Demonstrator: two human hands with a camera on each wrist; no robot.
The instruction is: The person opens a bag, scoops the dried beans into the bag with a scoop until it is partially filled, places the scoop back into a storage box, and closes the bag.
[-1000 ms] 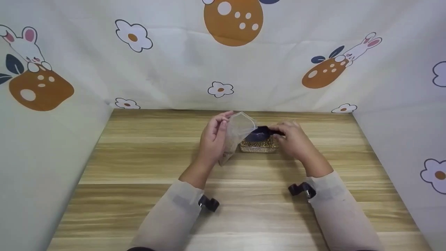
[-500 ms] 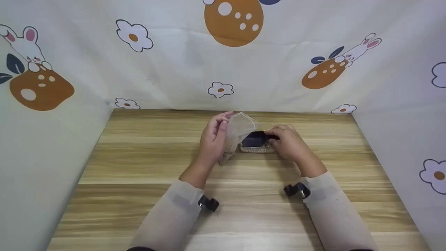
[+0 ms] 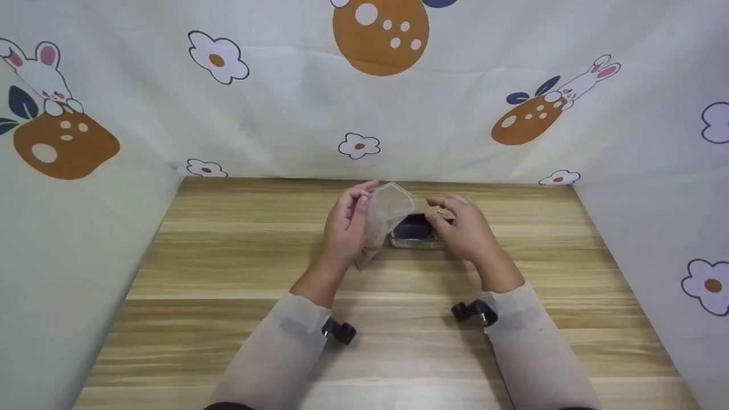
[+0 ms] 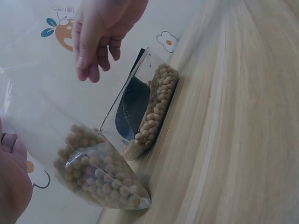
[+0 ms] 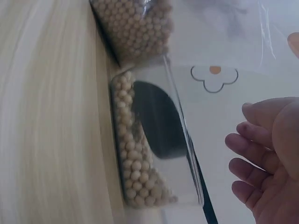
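My left hand (image 3: 344, 225) pinches the upper edge of a clear plastic bag (image 3: 393, 202), its mouth spread toward the right. Soybeans fill the bag's lower part (image 4: 100, 175), and its bottom corner rests on the table. Right beside the bag stands a clear rectangular container (image 3: 414, 244) with a layer of soybeans (image 5: 135, 175). A dark scoop (image 5: 159, 119) lies in the container on the beans, its handle sticking out over the rim. My right hand (image 3: 471, 230) hovers above the container's right end, fingers loosely bent and apart from the scoop handle.
Under everything is a wood-grain table (image 3: 228, 250). A pale patterned cloth (image 3: 273, 114) rises along its back and both sides. Each sleeve carries a small black wrist camera, one on the left (image 3: 340, 330) and another on the right (image 3: 472, 312).
The right hand has lowered the scoop into the container and let go of it, then lifted slightly away. My left hand and the bag stay almost where they were.
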